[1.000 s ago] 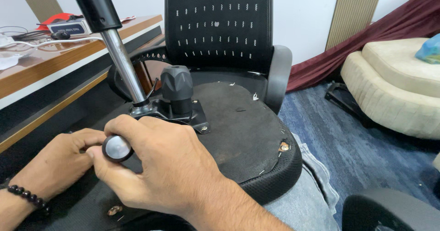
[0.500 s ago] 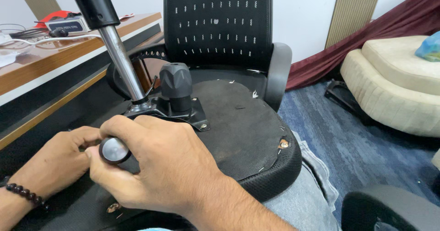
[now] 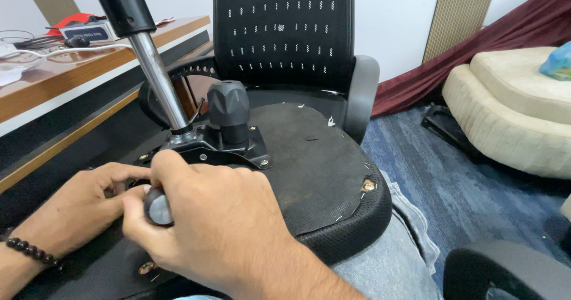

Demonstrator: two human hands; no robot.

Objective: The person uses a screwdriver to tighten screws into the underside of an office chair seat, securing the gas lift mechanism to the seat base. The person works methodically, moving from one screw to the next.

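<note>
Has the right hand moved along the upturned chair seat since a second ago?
No, hardly at all. The right hand is wrapped round the dark handle at the same spot below the black mechanism plate under the seat.

Your right hand (image 3: 220, 219) lay across the lower middle of the view, back up, wrist and forearm running off toward the bottom right. Its fingers (image 3: 169, 169) curled leftward and down, closed around a small round black knob (image 3: 157, 206) whose end showed just below the forefinger and above the thumb. Your left hand (image 3: 80, 202) came in from the lower left, knuckles up, its fingers (image 3: 128, 172) bent and touching the right hand's fingertips. A dark bead bracelet (image 3: 30, 251) circled the left wrist.
</note>
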